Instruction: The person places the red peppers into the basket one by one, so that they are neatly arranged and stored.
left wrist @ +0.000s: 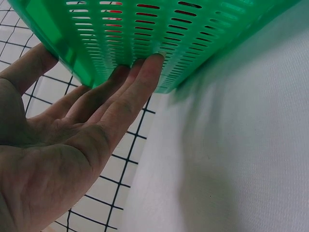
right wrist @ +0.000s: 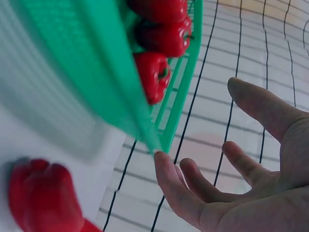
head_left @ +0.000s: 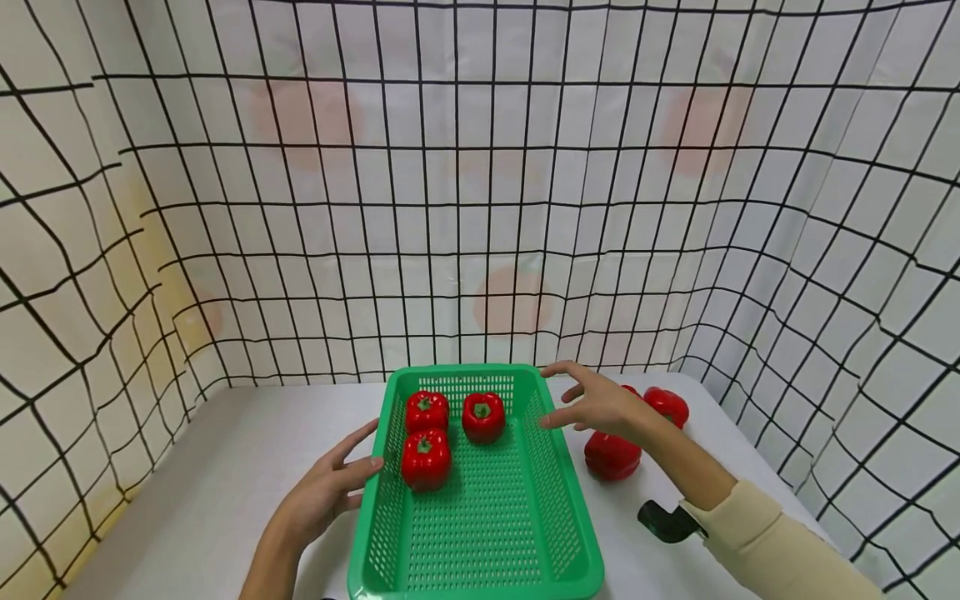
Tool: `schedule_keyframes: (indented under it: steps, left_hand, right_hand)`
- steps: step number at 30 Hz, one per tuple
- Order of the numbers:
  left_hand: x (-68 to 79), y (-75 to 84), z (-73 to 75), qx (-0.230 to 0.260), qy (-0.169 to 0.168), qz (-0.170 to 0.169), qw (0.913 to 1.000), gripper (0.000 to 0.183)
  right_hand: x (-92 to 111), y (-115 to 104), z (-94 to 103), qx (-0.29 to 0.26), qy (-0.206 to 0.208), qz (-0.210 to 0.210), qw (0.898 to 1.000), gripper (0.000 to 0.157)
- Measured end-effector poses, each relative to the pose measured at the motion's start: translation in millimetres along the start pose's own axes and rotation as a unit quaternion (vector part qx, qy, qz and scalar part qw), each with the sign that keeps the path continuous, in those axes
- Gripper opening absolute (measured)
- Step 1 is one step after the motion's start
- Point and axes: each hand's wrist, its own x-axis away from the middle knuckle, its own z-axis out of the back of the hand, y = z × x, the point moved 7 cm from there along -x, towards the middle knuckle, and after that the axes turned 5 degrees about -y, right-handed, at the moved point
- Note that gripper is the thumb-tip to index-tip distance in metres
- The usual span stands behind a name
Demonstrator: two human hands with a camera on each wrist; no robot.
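Green slotted basket (head_left: 480, 533) sitting on the white tabletop (head_left: 217, 483), long side running away from the camera. Three red bell peppers inside, all bunched at the far end: one at back left (head_left: 427, 410), one at back right (head_left: 483, 416), one a bit closer on the left (head_left: 425, 458). Rest of the basket floor bare green mesh.

Left hand (head_left: 326, 492) up against the basket's left wall, about level with the nearest pepper. Grip spread, fingers straight-ish, not curled round anything. From the left wrist view, fingertips (left wrist: 149, 65) pressed flat on the slotted outer wall (left wrist: 159, 34), thumb off to the side by the corner. Touching, not pinching.

Right hand (head_left: 600, 404) hovering over the far right corner of the basket, palm facing left, fingers loose and fanned out. Right wrist view shows the fingertips (right wrist: 164, 166) just beside the basket's corner edge (right wrist: 169, 125); hard to say if actually touching or a hair apart. Nothing held in that grip either.

More red peppers out on the tabletop to the right of the basket: a big one (head_left: 612, 456) just under the right wrist, another (head_left: 667, 405) further back, partly hidden behind the hand. Cream sleeve (head_left: 772, 542) on the right arm, black wrist mount (head_left: 667, 522) just ahead of it. Grid-pattern cloth backdrop (head_left: 480, 208) all round.
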Motion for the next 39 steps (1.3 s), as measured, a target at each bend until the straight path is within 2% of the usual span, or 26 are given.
schedule_keyframes:
  steps: [4, 10, 18, 28, 39]
  left_hand:
    - [0.9, -0.2, -0.5, 0.001, -0.001, 0.0, 1.0, 0.077]
    - [1.9, 0.8, -0.7, -0.002, 0.0, -0.001, 1.0, 0.077]
    - [2.7, 2.3, -1.6, -0.004, 0.002, -0.004, 1.0, 0.077]
    - [0.7, 1.2, -0.2, -0.007, 0.008, -0.002, 0.9999, 0.078]
    - [0.0, -0.8, -0.1, -0.003, 0.009, -0.003, 1.0, 0.078]
  right_hand:
    - [9, 16, 12.4, 0.004, 0.008, -0.01, 1.0, 0.083]
    - [19, 44, 27.8, -0.022, 0.01, -0.032, 0.999, 0.079]
    - [29, 77, 40.2, -0.035, 0.029, -0.041, 0.998, 0.087]
    - [33, 117, 41.9, -0.063, 0.041, -0.056, 0.996, 0.082]
    - [25, 157, 32.3, -0.076, 0.092, -0.082, 0.989, 0.08]
